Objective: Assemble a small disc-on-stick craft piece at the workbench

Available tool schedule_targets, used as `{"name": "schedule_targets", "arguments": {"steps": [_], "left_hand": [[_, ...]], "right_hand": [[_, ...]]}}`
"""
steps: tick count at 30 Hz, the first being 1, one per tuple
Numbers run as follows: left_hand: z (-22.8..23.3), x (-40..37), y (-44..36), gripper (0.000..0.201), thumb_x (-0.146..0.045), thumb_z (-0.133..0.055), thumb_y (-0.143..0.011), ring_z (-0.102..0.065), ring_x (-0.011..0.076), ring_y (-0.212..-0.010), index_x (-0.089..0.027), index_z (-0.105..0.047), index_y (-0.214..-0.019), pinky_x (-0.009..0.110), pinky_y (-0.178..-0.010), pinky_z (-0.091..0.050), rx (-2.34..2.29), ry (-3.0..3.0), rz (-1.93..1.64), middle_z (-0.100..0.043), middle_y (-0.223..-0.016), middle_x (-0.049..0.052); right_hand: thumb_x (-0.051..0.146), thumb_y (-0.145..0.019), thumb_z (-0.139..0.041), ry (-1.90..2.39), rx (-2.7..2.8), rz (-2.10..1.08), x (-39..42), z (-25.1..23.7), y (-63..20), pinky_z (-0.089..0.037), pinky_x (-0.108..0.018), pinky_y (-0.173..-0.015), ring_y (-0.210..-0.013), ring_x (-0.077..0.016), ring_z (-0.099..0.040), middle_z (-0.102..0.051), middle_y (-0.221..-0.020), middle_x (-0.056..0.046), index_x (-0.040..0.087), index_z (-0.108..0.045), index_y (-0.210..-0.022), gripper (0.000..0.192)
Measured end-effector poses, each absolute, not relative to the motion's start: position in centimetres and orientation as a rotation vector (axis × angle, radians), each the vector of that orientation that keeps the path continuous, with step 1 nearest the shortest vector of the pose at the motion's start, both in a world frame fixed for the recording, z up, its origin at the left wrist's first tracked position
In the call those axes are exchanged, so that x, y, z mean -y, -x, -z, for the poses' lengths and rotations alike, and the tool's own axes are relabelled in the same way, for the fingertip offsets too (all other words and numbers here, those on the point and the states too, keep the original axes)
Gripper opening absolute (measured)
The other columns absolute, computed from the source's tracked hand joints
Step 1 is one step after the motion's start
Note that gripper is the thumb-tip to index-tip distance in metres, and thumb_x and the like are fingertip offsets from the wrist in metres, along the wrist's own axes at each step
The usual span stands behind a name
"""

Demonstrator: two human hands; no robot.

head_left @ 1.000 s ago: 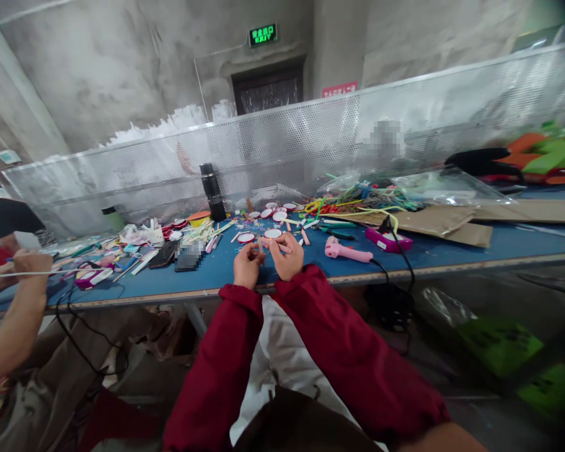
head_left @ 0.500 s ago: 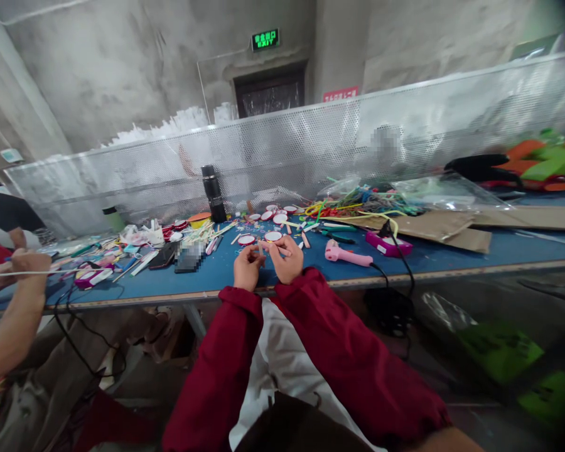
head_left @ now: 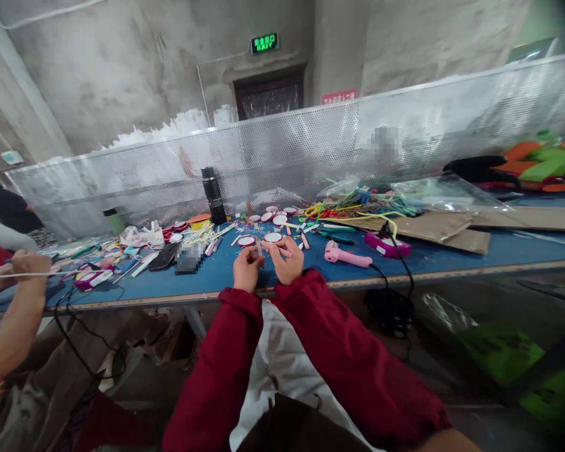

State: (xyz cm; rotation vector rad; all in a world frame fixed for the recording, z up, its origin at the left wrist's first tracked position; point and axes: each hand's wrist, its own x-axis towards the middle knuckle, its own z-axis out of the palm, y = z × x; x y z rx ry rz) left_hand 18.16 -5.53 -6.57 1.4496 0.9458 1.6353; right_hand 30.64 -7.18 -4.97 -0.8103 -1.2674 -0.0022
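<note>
Close together above the table's front edge, my left hand (head_left: 247,270) and my right hand (head_left: 289,261) work with pinched fingers. A short tan stick (head_left: 259,248) stands up between the fingertips of my left hand. My right hand is closed around a thin pinkish stick, mostly covered by its fingers. Just beyond the hands lie small round white discs with red rims, one disc (head_left: 246,241) on the left and another disc (head_left: 274,237) behind the fingertips. To the right rests a pink glue gun (head_left: 347,255) with a black cord.
On the blue table (head_left: 311,276) are a purple box (head_left: 388,245), dark-handled pliers (head_left: 338,237), a heap of coloured cords (head_left: 367,202), cardboard (head_left: 452,232), a phone (head_left: 189,258) and a black flask (head_left: 213,195). A co-worker's arm (head_left: 23,307) is at left. A perforated metal screen (head_left: 282,150) runs behind.
My hands stay almost in place, with only slight finger movement around the sticks. At left, the co-worker's hand has shifted slightly. The view has tilted a little.
</note>
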Motion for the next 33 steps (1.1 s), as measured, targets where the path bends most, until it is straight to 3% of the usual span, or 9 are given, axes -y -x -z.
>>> {"name": "schedule_targets", "arguments": {"steps": [8, 33], "left_hand": [[6.52, 5.54, -18.11, 0.024, -0.015, -0.073, -0.073, -0.055, 0.0123, -0.056, -0.017, -0.068, -0.096, 0.023, -0.058, -0.040, -0.939, -1.457, -1.640, -0.061, -0.060, -0.005], [6.71, 5.42, -18.03, 0.028, -0.020, -0.076, -0.072, -0.056, 0.0127, -0.056, -0.017, -0.068, -0.098, 0.024, -0.058, -0.039, -0.948, -1.457, -1.631, -0.060, -0.061, -0.005]], "right_hand": [[0.030, -0.091, -0.059, 0.809, 1.275, -0.053, 6.76, 5.30, -30.44, -0.050, -0.034, -0.070, -0.075, -0.0208, -0.064, -0.065, -0.073, -0.001, 0.026, -0.055, -0.075, 0.017], [0.031, -0.090, -0.060, 0.826, 1.245, -0.009, 6.62, 5.33, -30.51, -0.048, -0.033, -0.067, -0.074, -0.0206, -0.064, -0.064, -0.072, -0.001, 0.026, -0.054, -0.074, 0.018]]}}
